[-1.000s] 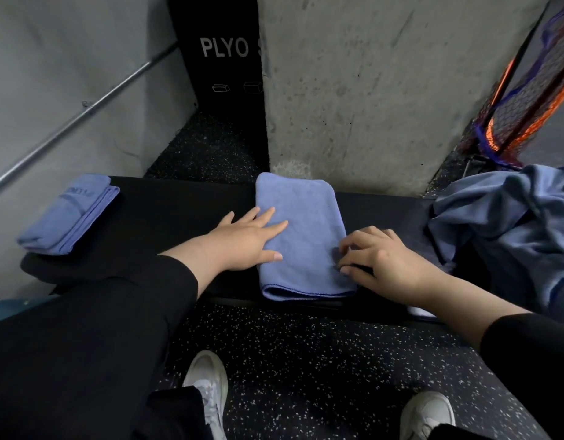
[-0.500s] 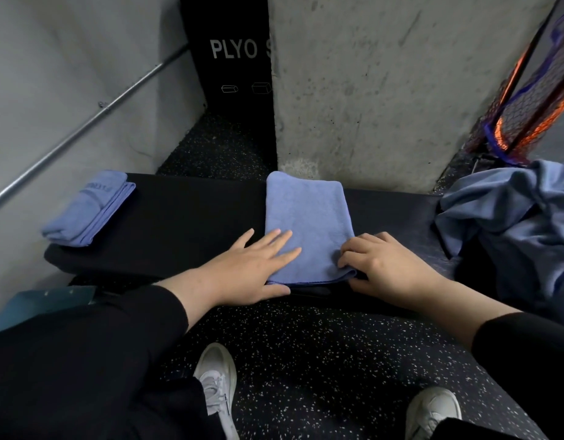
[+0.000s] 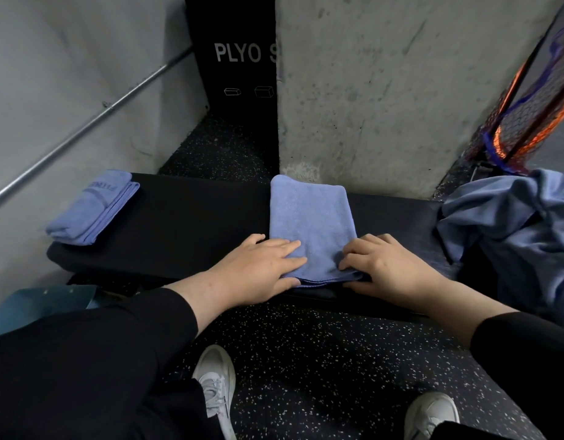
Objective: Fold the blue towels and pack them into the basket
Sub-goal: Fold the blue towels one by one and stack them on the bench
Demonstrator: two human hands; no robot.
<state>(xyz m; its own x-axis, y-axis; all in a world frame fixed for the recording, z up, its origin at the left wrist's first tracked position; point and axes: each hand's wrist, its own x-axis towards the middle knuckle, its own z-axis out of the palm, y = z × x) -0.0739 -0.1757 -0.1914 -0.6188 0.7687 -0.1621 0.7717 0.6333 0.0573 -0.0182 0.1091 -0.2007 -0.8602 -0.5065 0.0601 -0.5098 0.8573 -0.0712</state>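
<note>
A blue towel (image 3: 309,214), folded into a long strip, lies across the black bench (image 3: 192,223) in front of me. My left hand (image 3: 258,271) grips its near left corner, fingers flat on top and thumb under the edge. My right hand (image 3: 388,268) pinches the near right corner with curled fingers. A finished folded blue towel (image 3: 90,211) rests on the bench's left end. A heap of unfolded blue towels (image 3: 512,223) lies at the right end. I cannot make out a basket for certain.
A concrete pillar (image 3: 385,90) stands right behind the bench, with a black plyo box (image 3: 233,58) to its left. An orange and blue mesh net (image 3: 528,115) leans at the upper right. A metal rail (image 3: 84,128) runs along the left wall. My white shoes (image 3: 217,382) stand on the speckled floor.
Both hands slid down the towel from its middle to its near edge and took hold of the two near corners. The view shifted slightly right.
</note>
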